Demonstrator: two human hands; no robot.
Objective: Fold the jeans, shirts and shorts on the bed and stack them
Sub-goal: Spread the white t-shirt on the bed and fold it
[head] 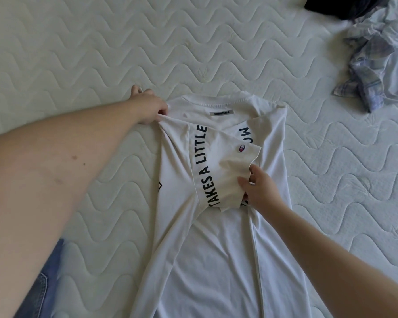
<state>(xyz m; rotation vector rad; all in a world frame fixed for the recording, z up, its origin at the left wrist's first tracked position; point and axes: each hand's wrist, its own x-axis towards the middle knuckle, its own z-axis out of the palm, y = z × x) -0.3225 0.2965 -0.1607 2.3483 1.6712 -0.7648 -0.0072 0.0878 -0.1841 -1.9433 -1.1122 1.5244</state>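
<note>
Left hand (147, 106) pinching white T-shirt (216, 249) at its shoulder, centre frame on mattress (78, 53); right hand (257, 189) gripping folded-in sleeve (230, 166). Best laid flat inward, edges kept parallel, wrinkles smoothed. Plaid shirt (372, 65) crumpled upper right.

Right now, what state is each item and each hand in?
White T-shirt: flat on the mattress, sides folded inward, not finished.
Sleeve: laid across the shirt's middle.
Left hand: pinches the shirt's shoulder.
Right hand: pinches the sleeve's edge.
Plaid shirt: crumpled, unfolded.
Dark garment: bunched, mostly out of frame.
Jeans: partly visible, fold unclear.
</note>
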